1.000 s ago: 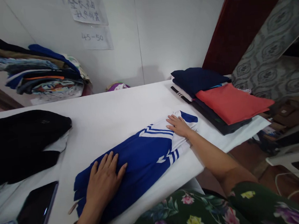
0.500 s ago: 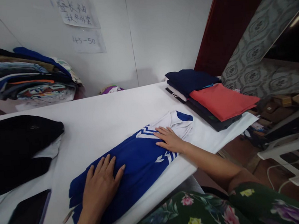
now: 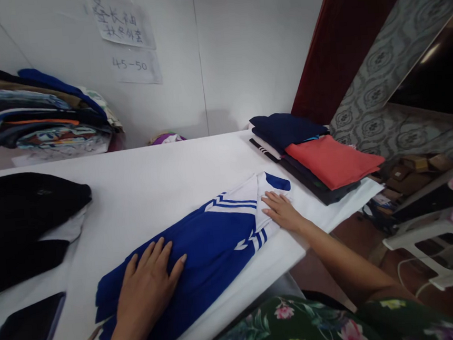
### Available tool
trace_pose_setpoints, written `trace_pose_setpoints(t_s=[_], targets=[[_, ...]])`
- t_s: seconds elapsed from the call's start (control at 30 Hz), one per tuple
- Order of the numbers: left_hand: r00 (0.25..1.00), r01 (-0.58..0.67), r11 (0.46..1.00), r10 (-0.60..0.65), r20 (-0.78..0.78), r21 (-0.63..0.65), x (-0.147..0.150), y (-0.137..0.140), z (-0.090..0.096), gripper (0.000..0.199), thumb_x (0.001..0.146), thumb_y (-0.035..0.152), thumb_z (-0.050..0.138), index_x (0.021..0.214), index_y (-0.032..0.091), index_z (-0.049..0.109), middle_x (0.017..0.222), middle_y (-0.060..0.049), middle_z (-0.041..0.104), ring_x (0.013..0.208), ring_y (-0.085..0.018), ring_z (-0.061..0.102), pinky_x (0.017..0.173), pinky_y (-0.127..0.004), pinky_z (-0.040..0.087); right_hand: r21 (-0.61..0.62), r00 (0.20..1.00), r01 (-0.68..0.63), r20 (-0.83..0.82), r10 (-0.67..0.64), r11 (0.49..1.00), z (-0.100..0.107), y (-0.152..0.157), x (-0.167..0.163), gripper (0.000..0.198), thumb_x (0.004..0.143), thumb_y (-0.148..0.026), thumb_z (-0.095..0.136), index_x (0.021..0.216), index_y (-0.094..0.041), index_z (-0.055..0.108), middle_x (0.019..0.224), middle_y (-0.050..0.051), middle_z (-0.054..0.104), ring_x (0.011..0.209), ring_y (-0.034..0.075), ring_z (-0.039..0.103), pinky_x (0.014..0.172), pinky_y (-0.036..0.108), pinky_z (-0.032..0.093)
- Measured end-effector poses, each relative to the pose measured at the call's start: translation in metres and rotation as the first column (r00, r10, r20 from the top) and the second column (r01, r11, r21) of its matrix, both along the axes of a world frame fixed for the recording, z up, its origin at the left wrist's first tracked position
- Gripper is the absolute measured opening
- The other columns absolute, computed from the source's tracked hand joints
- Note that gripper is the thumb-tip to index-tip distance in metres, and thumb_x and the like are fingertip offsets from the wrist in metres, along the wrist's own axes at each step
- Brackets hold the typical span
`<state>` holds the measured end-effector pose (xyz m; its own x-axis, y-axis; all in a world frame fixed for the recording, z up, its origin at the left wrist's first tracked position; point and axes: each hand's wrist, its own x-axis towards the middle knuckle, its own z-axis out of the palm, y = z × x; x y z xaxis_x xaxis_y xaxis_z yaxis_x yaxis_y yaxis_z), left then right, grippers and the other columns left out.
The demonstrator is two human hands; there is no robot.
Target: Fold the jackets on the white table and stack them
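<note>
A blue and white jacket (image 3: pixel 213 245) with striped chevrons lies folded lengthwise on the white table (image 3: pixel 141 193), its collar end toward the right. Flat on the blue lower part rests my left hand (image 3: pixel 148 277), fingers spread. My right hand (image 3: pixel 283 210) lies on the white part just below the blue collar, fingers stretched out and pressing on the cloth. Neither hand grips the fabric. A small tag (image 3: pixel 92 337) sticks out from the jacket's lower left end.
Folded clothes, with a coral one (image 3: pixel 334 160) on top, are stacked at the table's back right. A black garment (image 3: pixel 25 230) and a dark tablet-like device (image 3: pixel 27 335) lie at left. Behind stands a clothing pile (image 3: pixel 42 112). A white stool (image 3: pixel 435 247) is at right.
My right hand has slid right, from the striped chest toward the collar, and the white front beneath it now lies flatter. My left hand stays on the blue part. The view has shifted slightly.
</note>
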<state>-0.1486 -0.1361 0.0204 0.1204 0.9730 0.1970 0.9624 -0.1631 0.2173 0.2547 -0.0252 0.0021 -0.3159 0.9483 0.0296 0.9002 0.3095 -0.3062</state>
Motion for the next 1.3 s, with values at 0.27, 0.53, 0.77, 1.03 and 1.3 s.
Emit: trace_pose_setpoints(t_s=[0.27, 0.53, 0.77, 1.03, 1.3], targets=[[0.975, -0.117, 0.993, 0.111, -0.194, -0.023, 0.015, -0.002, 0.008, 0.056, 0.095, 0.048, 0.041, 0.133, 0.013, 0.060, 0.143, -0.016, 0.055, 0.137, -0.033, 0.046, 0.115, -0.054, 0.030, 0.153, 0.973, -0.180, -0.120, 0.199, 0.972, 0.037, -0.012, -0.059, 0.057, 0.101, -0.053, 0.034, 0.152, -0.027, 0.038, 0.162, 0.008, 0.027, 0.152, 0.028, 0.015, 0.120, 0.060, 0.014], [0.981, -0.154, 0.988, 0.149, -0.122, -0.028, 0.022, -0.010, 0.012, 0.053, 0.096, 0.049, 0.044, 0.135, 0.017, 0.059, 0.145, -0.014, 0.054, 0.138, -0.031, 0.045, 0.117, -0.052, 0.029, 0.102, 0.851, -0.525, 0.078, 0.519, 0.845, 0.027, -0.016, -0.136, 0.060, 0.098, -0.056, 0.039, 0.148, -0.023, 0.046, 0.158, 0.011, 0.036, 0.147, 0.032, 0.029, 0.118, 0.059, 0.022], [0.988, -0.140, 0.989, 0.142, 0.057, -0.039, 0.021, -0.013, 0.021, 0.048, 0.095, 0.047, 0.048, 0.131, 0.018, 0.062, 0.145, -0.012, 0.055, 0.139, -0.029, 0.044, 0.118, -0.053, 0.028, 0.170, 0.829, -0.559, 0.129, 0.545, 0.811, 0.004, -0.013, -0.133, 0.058, 0.099, -0.054, 0.037, 0.146, -0.023, 0.049, 0.156, 0.011, 0.039, 0.146, 0.032, 0.032, 0.117, 0.059, 0.024], [0.677, -0.646, 0.760, 0.615, 0.405, -0.076, -0.026, -0.045, 0.044, 0.048, 0.092, 0.045, 0.053, 0.129, 0.016, 0.062, 0.134, -0.014, 0.064, 0.120, -0.026, 0.061, 0.105, -0.039, 0.046, 0.224, 0.827, -0.559, 0.084, 0.556, 0.798, -0.005, -0.009, -0.130, 0.056, 0.099, -0.054, 0.038, 0.142, -0.021, 0.054, 0.154, 0.011, 0.043, 0.142, 0.033, 0.038, 0.116, 0.059, 0.025], [0.552, -0.653, 0.678, 0.731, 0.401, -0.338, -0.024, -0.059, 0.033, 0.067, 0.091, 0.055, 0.049, 0.142, 0.012, 0.048, 0.137, -0.018, 0.060, 0.124, -0.029, 0.059, 0.105, -0.037, 0.043, 0.236, 0.825, -0.550, 0.002, 0.566, 0.801, -0.004, -0.012, -0.128, 0.052, 0.099, -0.051, 0.038, 0.138, -0.022, 0.058, 0.146, 0.012, 0.053, 0.140, 0.032, 0.042, 0.116, 0.060, 0.026]])
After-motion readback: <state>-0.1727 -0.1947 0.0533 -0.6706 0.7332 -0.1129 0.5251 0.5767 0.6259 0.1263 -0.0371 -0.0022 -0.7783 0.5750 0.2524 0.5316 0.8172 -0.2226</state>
